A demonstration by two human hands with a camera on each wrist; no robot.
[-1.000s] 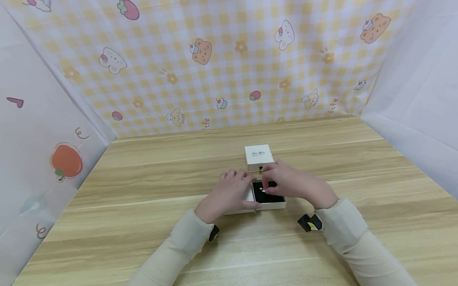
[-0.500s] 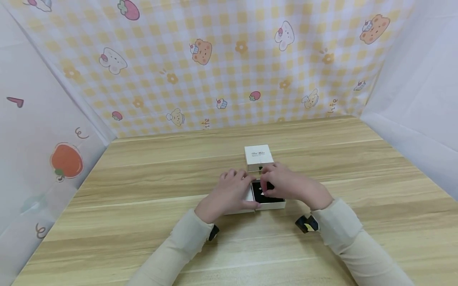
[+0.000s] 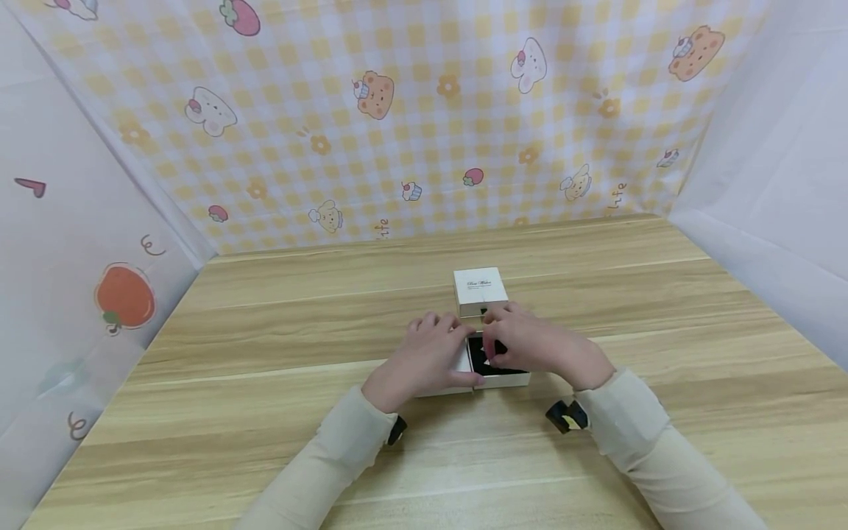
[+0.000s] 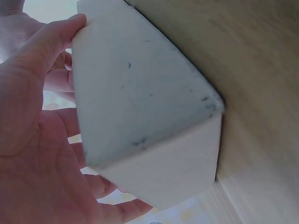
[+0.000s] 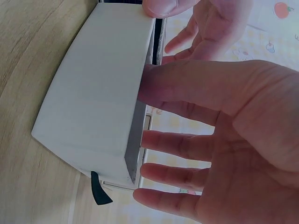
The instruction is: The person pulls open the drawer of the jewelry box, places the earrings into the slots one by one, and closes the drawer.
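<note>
A white drawer-style gift box (image 4: 145, 88) lies on the table with its drawer (image 3: 505, 381) slid out to the right. Black padding (image 3: 478, 366) lines the drawer, and tiny white shiny pieces (image 3: 487, 361) show on it. My left hand (image 3: 427, 358) grips the box sleeve, thumb near the front edge and fingers over the far side. My right hand (image 3: 533, 340) reaches into the drawer, thumb and index finger pinched at one piece, which they mostly cover. In the right wrist view, the thumb dips behind the drawer wall (image 5: 88, 88); a dark ribbon tab (image 5: 99, 189) sticks out.
A second small white box (image 3: 480, 289) with printed lettering stands just behind the open drawer. The wooden table (image 3: 298, 294) reaches back to a yellow checked cloth (image 3: 424, 132), with white cloth on both sides.
My right hand has shifted slightly left and down within the drawer, covering more of the tiny pieces. The left hand keeps its grip on the box.
</note>
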